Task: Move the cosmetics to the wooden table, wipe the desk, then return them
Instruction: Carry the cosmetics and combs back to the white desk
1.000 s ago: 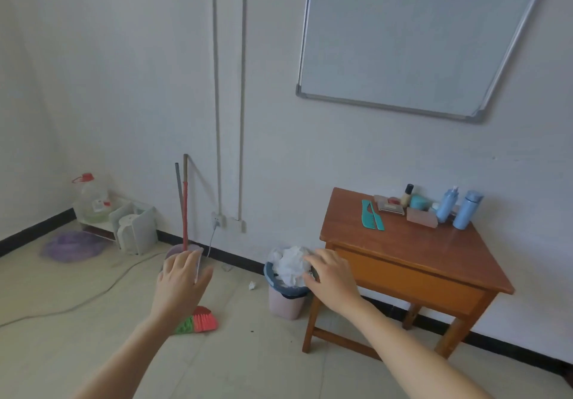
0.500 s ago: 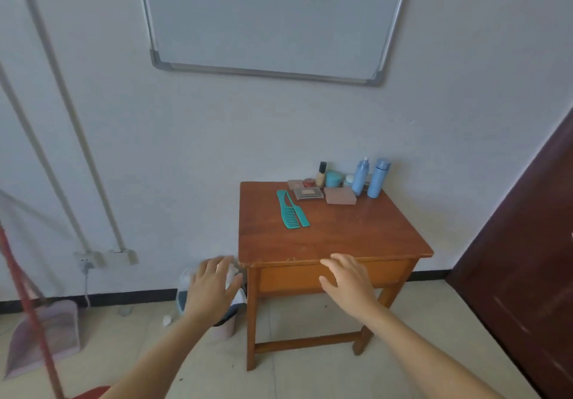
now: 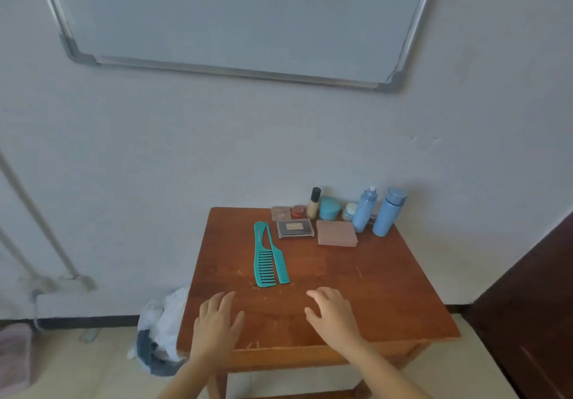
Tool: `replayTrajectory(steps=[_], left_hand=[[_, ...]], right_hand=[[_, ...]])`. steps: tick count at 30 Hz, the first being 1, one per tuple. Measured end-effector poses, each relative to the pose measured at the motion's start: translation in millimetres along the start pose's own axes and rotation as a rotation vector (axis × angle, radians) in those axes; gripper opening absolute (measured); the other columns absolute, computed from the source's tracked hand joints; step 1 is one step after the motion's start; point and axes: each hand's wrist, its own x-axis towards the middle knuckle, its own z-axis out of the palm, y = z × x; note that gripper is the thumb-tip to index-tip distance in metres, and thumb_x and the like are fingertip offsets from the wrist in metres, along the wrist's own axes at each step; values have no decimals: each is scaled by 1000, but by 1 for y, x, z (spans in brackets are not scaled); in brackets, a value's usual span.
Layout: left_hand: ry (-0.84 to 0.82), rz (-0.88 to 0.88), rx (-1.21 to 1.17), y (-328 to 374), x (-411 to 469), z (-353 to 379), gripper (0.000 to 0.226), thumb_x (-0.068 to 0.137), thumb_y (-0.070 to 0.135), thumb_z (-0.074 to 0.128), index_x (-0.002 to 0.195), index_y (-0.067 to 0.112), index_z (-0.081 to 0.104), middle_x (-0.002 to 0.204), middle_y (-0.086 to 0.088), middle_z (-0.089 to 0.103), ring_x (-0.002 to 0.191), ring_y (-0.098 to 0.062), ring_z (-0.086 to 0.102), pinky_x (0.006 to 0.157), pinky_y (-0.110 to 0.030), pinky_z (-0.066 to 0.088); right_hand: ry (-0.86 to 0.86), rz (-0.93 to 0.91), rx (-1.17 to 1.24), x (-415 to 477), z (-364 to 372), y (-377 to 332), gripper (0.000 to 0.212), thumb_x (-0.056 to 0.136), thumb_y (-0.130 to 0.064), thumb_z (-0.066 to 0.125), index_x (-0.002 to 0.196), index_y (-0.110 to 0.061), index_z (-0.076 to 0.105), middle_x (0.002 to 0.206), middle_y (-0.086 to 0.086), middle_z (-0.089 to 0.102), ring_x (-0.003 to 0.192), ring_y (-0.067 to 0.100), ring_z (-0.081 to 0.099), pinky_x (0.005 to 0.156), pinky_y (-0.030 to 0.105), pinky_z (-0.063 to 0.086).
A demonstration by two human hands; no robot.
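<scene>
A small wooden table [image 3: 387, 299] stands against the white wall. Along its far edge sit the cosmetics: two blue bottles [image 3: 384, 211], a teal jar [image 3: 329, 208], a foundation bottle [image 3: 313, 202], a pink flat box [image 3: 337, 233] and a dark compact [image 3: 294, 228]. Two teal combs [image 3: 269, 256] lie side by side near the middle. My left hand [image 3: 217, 324] and my right hand [image 3: 333, 315] hover over the table's near part, fingers spread, holding nothing.
A bin with white bags [image 3: 161, 336] stands on the floor left of the table. A dark wooden door [image 3: 533, 305] is at the right. A whiteboard [image 3: 235, 17] hangs above, and pipes [image 3: 34, 212] run down the wall at left.
The view has swung right and closer to the table. Both hands have come up from below the front edge to over the tabletop.
</scene>
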Motion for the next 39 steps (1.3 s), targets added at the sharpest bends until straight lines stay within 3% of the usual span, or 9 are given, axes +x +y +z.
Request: replayTrajectory(steps=[9, 16, 21, 26, 32, 39], left_hand=[[-107, 45, 82, 24, 95, 26, 52, 92, 45, 41, 139, 25, 29, 146, 3, 32, 138, -20, 22, 112, -38, 25], [-98, 113, 151, 50, 154, 47, 51, 91, 40, 44, 138, 25, 32, 145, 3, 31, 136, -19, 24, 110, -34, 25], [-85, 135, 226, 36, 159, 50, 46, 94, 38, 38, 139, 26, 33, 149, 4, 27, 138, -17, 19, 111, -33, 25], [-89, 54, 298, 42, 153, 46, 47, 95, 37, 39, 139, 23, 32, 149, 0, 27, 137, -21, 22, 109, -35, 29], [-74, -87, 352, 57, 144, 45, 66, 86, 54, 48, 138, 16, 34, 142, -1, 34, 127, -22, 34, 98, -32, 38], [6, -180, 199, 60, 139, 41, 51, 90, 41, 51, 136, 25, 35, 136, 0, 42, 124, -20, 37, 98, -31, 41]], right_hand=[[-103, 126, 83, 79, 31, -10, 40, 95, -34, 44, 134, -23, 43, 136, -3, 45, 126, 15, 37, 104, 28, 34], [-101, 179, 15, 155, 40, -28, 48, 90, -48, 48, 129, -21, 46, 124, -3, 48, 116, 13, 41, 89, 23, 42], [-106, 190, -62, 169, 44, -24, 47, 91, -36, 53, 134, -21, 42, 125, -3, 47, 116, 14, 42, 92, 24, 41], [-137, 243, -39, 173, 38, -19, 55, 90, -30, 56, 140, -19, 34, 130, 3, 45, 121, 18, 40, 97, 25, 40], [-204, 264, 61, 170, 30, -19, 53, 88, -22, 60, 136, -17, 39, 128, 5, 41, 121, 19, 45, 92, 26, 45], [-204, 171, -5, 158, 24, -8, 48, 89, -20, 59, 133, -15, 41, 128, 5, 42, 119, 19, 47, 91, 25, 47]])
